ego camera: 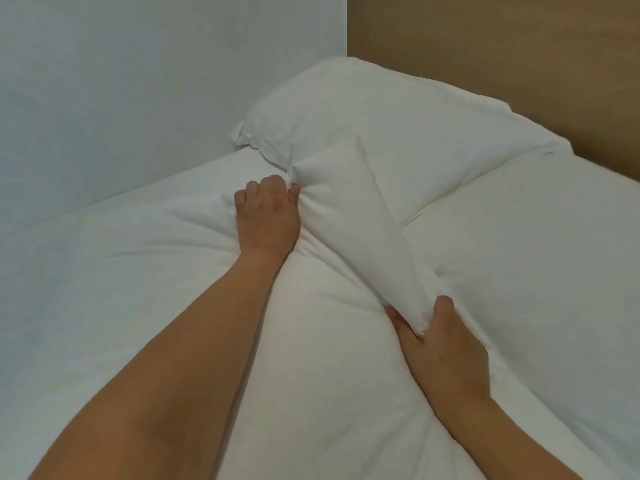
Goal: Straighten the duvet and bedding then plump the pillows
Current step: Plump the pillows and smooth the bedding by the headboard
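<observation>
A white pillow (381,140) lies at the head of the bed, its far end against the headboard and its near edge on the duvet. My left hand (266,216) grips the pillow's near left edge, fingers curled into the fabric. My right hand (440,348) pinches the pillow's near right corner between thumb and fingers. The white duvet (138,289) covers the bed below both arms and is creased around my left hand. A second white pillow (536,244) lies to the right, beside the first.
A wooden headboard (502,46) runs behind the pillows at the upper right. A pale wall (138,81) borders the bed on the left and meets the headboard at the corner.
</observation>
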`<action>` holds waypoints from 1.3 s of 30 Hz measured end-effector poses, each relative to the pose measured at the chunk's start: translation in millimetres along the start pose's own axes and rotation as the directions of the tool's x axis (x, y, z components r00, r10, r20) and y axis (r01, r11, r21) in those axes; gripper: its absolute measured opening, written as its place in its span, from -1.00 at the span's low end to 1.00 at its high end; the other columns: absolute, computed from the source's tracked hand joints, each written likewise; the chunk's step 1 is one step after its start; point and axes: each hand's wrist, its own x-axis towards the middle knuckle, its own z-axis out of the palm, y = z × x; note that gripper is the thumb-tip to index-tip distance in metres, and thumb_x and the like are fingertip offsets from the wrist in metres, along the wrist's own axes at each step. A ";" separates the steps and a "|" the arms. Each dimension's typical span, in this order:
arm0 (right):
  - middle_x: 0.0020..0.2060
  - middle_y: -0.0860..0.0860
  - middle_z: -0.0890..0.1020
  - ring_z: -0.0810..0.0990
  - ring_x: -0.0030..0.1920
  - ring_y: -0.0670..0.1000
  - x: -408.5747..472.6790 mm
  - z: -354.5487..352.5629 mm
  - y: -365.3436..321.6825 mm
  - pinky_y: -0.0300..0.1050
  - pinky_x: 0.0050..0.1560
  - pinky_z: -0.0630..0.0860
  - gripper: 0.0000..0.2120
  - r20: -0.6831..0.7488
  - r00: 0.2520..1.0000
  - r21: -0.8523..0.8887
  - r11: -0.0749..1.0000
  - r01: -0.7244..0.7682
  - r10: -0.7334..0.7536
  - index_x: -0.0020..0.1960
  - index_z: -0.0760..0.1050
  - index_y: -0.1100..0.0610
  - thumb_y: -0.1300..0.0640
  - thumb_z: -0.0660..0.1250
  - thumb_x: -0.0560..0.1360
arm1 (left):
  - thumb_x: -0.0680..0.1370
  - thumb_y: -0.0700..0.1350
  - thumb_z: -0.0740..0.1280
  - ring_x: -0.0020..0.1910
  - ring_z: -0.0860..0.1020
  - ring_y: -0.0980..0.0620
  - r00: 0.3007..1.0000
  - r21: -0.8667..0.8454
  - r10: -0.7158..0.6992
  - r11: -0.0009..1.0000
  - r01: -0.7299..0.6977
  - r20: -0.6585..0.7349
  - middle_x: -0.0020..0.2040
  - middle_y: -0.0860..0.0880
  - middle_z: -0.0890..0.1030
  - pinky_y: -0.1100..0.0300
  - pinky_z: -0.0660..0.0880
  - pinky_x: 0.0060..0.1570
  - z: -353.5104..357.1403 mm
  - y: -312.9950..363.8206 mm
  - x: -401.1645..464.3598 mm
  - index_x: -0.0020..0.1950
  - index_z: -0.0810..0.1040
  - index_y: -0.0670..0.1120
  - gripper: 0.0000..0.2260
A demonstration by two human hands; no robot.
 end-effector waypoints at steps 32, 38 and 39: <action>0.45 0.23 0.26 0.28 0.42 0.25 35.6 14.0 -42.2 0.14 0.45 0.16 -0.36 0.028 0.993 -0.306 0.944 0.120 -0.117 0.51 0.14 0.19 0.16 0.25 0.47 | 0.56 0.22 -0.05 0.54 -0.01 -0.17 0.911 0.325 -0.270 0.931 0.164 0.313 0.54 -0.07 0.12 -0.46 -0.22 0.36 -121.4 -90.8 -76.7 0.50 0.21 0.10 -0.48; 0.59 0.02 -0.10 -0.18 0.57 0.11 43.6 68.7 -155.0 0.29 0.44 -0.38 -0.43 0.273 0.751 -0.372 0.653 0.659 -0.602 0.58 -0.08 -0.13 -0.24 -0.15 0.60 | 0.57 0.28 -0.18 0.54 -0.25 -0.22 0.692 0.268 -0.535 0.844 0.465 0.485 0.60 0.09 -0.17 -0.53 -0.24 0.28 -103.8 -126.3 -93.8 0.56 -0.16 0.24 -0.46; 0.59 0.01 -0.12 -0.21 0.57 0.10 52.7 79.7 -150.2 0.28 0.45 -0.39 -0.42 0.305 0.748 -0.402 0.632 0.662 -0.589 0.58 -0.11 -0.13 -0.26 -0.17 0.60 | 0.58 0.28 -0.19 0.54 -0.26 -0.23 0.712 0.262 -0.521 0.853 0.451 0.472 0.60 0.08 -0.19 -0.54 -0.25 0.27 -97.6 -126.9 -96.9 0.55 -0.19 0.24 -0.45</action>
